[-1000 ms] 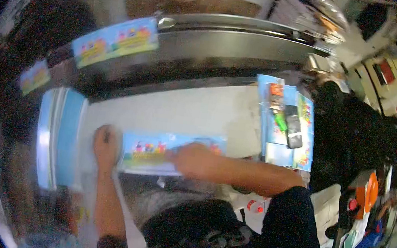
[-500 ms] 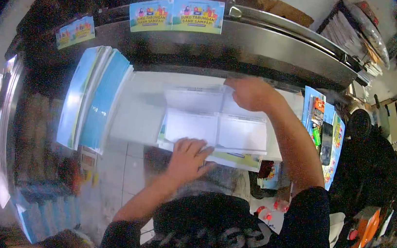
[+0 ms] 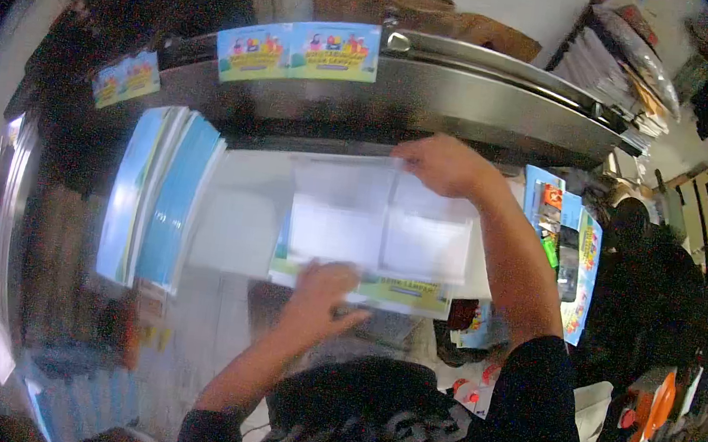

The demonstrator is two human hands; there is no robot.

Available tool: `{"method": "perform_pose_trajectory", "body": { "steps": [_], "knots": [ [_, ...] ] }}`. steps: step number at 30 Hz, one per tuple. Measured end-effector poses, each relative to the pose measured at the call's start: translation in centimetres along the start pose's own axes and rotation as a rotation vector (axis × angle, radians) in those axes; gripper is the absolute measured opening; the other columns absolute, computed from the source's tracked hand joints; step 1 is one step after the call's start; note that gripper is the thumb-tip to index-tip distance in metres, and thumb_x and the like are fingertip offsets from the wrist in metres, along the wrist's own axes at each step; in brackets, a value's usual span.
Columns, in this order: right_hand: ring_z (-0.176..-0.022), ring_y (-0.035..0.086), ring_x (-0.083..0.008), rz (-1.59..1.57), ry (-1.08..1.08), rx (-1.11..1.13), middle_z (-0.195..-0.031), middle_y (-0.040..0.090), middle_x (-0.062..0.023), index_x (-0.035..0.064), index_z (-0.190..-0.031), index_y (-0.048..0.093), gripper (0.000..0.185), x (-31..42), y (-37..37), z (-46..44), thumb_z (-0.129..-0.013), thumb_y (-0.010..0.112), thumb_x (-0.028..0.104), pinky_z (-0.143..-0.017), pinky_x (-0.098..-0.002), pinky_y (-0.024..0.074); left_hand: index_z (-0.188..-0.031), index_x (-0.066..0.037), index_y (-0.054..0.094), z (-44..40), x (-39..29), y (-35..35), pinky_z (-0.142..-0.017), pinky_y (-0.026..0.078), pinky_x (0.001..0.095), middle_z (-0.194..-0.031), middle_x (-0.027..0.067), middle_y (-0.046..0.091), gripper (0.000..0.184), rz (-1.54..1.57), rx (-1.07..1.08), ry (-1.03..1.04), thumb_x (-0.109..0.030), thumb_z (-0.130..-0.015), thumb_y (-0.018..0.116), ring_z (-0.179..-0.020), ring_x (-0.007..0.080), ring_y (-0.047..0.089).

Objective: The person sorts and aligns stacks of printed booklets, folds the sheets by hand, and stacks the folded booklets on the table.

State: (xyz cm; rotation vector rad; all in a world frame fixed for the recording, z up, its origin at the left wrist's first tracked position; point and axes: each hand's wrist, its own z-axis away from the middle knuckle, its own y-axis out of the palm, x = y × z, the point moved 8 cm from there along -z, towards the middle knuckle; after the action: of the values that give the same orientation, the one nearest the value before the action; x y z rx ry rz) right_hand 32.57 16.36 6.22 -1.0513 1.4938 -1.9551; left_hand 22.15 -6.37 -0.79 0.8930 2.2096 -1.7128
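White paper sheets [image 3: 341,220] with a fold line down the middle lie in front of me on the white work surface. Beneath their near edge shows a printed cover sheet [image 3: 402,298] in blue, green and yellow. My right hand [image 3: 443,163] has its fingers closed at the far edge of the top sheet, near the fold. Across the near left edge of the paper lies my left hand [image 3: 323,296], thumb spread from the other fingers, which are blurred by motion.
Stacks of blue and white sheets [image 3: 166,200] stand on the left. A metal bar [image 3: 448,83] crosses the back, with printed covers [image 3: 299,51] on it. At the right, a dark phone-like object [image 3: 568,263] and a green lighter-like item [image 3: 551,250] rest on more covers.
The top sheet's near edge has shifted, and more of the cover below shows. My left hand has moved slightly nearer me; the right stays at the far edge. The whole view has shifted a little.
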Motion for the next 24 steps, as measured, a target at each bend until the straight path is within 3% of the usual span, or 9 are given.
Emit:
{"method": "perform_pose_trajectory", "body": {
  "steps": [3,5,8,12,16,17,18,20,24],
  "knots": [
    [-0.105,0.061,-0.0349,0.206,0.401,-0.343,-0.108,0.066,-0.0198,0.0105,-0.117,0.064,0.031,-2.0,-10.1,5.7,-0.090,0.050,0.012,-0.093,-0.0413,0.0476,-0.119,-0.006,0.059,-0.4,5.0,-3.8,-0.103,0.034,0.0474,-0.124,0.0178,0.055,0.047,0.246,-0.175,-0.204,-0.030,-0.080,0.068,-0.118,0.0362,0.046],
    [-0.113,0.059,-0.0311,0.097,0.272,-0.998,-0.115,0.064,-0.0186,0.0113,-0.119,0.064,0.033,-4.4,-15.6,10.1,-0.090,0.048,0.008,-0.096,-0.0382,0.0471,-0.122,-0.002,0.055,-0.5,8.5,-6.7,-0.101,0.037,0.0457,-0.122,0.0200,0.053,0.045,0.143,-0.356,-0.225,-0.023,-0.083,0.064,-0.115,0.0367,0.048],
    [-0.111,0.059,-0.0340,0.526,0.051,-1.309,-0.122,0.061,-0.0169,0.0139,-0.122,0.061,0.042,-7.0,-16.8,10.8,-0.085,0.045,0.001,-0.096,-0.0453,0.0467,-0.123,0.001,0.052,-0.1,14.3,-7.0,-0.100,0.038,0.0448,-0.122,0.0204,0.052,0.044,0.090,-0.475,-0.231,-0.019,-0.085,0.061,-0.113,0.0354,0.049],
    [-0.106,0.060,-0.0319,0.193,0.399,-0.669,-0.116,0.062,-0.0156,0.0077,-0.116,0.062,0.033,-15.6,-8.7,5.6,-0.084,0.051,0.010,-0.095,-0.0457,0.0461,-0.125,0.004,0.049,-0.4,15.8,-5.9,-0.102,0.035,0.0428,-0.120,0.0213,0.051,0.044,0.215,-0.515,-0.415,-0.016,-0.087,0.058,-0.114,0.0336,0.048],
    [-0.102,0.061,-0.0358,0.275,0.134,-0.696,-0.111,0.063,-0.0191,0.0047,-0.112,0.062,0.031,-9.5,-3.2,5.7,-0.085,0.052,0.015,-0.091,-0.0471,0.0476,-0.125,0.003,0.049,0.9,16.1,-7.1,-0.101,0.037,0.0407,-0.121,0.0197,0.051,0.042,0.163,-0.565,-0.424,-0.011,-0.087,0.058,-0.114,0.0327,0.049],
    [-0.103,0.060,-0.0372,0.178,0.225,-0.495,-0.110,0.062,-0.0198,0.0047,-0.115,0.060,0.033,-8.3,0.7,5.3,-0.086,0.051,0.018,-0.089,-0.0483,0.0481,-0.125,0.002,0.050,0.4,15.7,-6.6,-0.099,0.038,0.0400,-0.122,0.0187,0.051,0.041,0.102,-0.545,-0.343,-0.009,-0.087,0.059,-0.113,0.0326,0.050],
    [-0.102,0.060,-0.0378,-0.012,0.360,-0.179,-0.112,0.062,-0.0206,0.0041,-0.120,0.057,0.038,-3.2,2.2,6.0,-0.088,0.052,0.025,-0.089,-0.0483,0.0484,-0.125,0.000,0.050,0.3,17.4,-5.7,-0.101,0.038,0.0400,-0.123,0.0171,0.052,0.043,0.069,-0.458,-0.571,-0.007,-0.085,0.062,-0.115,0.0319,0.049],
    [-0.114,0.055,-0.0355,0.109,-0.023,-0.096,-0.131,0.052,-0.0181,0.0069,-0.127,0.053,0.056,5.0,9.1,7.7,-0.086,0.058,0.045,-0.091,-0.0496,0.0472,-0.124,0.000,0.051,0.6,18.4,-5.2,-0.101,0.038,0.0403,-0.122,0.0172,0.052,0.045,0.152,-0.503,-0.516,-0.006,-0.082,0.065,-0.116,0.0315,0.050],
    [-0.125,0.046,-0.0340,0.166,-0.136,-0.005,-0.138,0.046,-0.0144,0.0109,-0.128,0.053,0.058,12.0,12.8,10.6,-0.082,0.063,0.045,-0.096,-0.0511,0.0434,-0.113,-0.001,0.059,0.3,15.8,-7.0,-0.096,0.042,0.0450,-0.111,0.0206,0.059,0.040,0.009,-0.515,-0.364,-0.023,-0.081,0.070,-0.106,0.0376,0.055]
  ]
}}
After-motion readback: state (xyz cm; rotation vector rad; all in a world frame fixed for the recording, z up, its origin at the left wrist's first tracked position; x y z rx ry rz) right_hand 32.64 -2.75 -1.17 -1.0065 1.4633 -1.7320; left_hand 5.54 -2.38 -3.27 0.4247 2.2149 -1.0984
